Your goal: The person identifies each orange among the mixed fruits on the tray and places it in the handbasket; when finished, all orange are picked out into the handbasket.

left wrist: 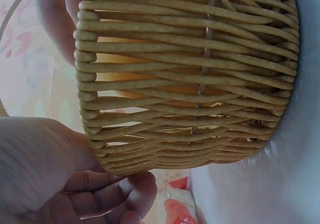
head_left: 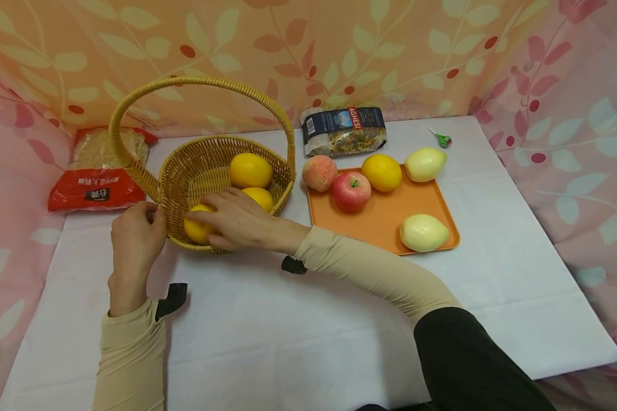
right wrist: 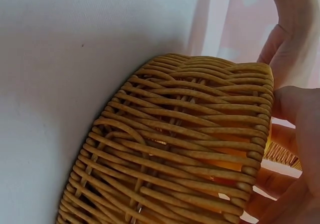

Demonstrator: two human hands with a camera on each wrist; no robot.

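Note:
A woven wicker basket (head_left: 180, 177) with a tall arched handle stands left of centre on the table. My left hand (head_left: 139, 237) pinches its left rim, thumb on one side and curled fingers (left wrist: 107, 196) on the other. My right hand (head_left: 241, 220) reaches over the near rim into the basket. Its fingers curve over a smooth yellow fruit (head_left: 196, 231) at the near left inside, partly hiding it. Two more yellow fruits lie in the basket, one at the back (head_left: 251, 170) and one partly covered by the hand (head_left: 259, 197). The basket wall (right wrist: 190, 134) hides most of the right fingertips.
Right of the basket, an orange tray (head_left: 360, 231) bears a red apple (head_left: 351, 192), a peach-like fruit (head_left: 320, 173), a yellow fruit (head_left: 381, 172) and two pale-yellow fruits (head_left: 424, 233). Behind are a pasta bag (head_left: 344, 131) and a lollipop (head_left: 442, 138); a red bag (head_left: 100, 182) lies left.

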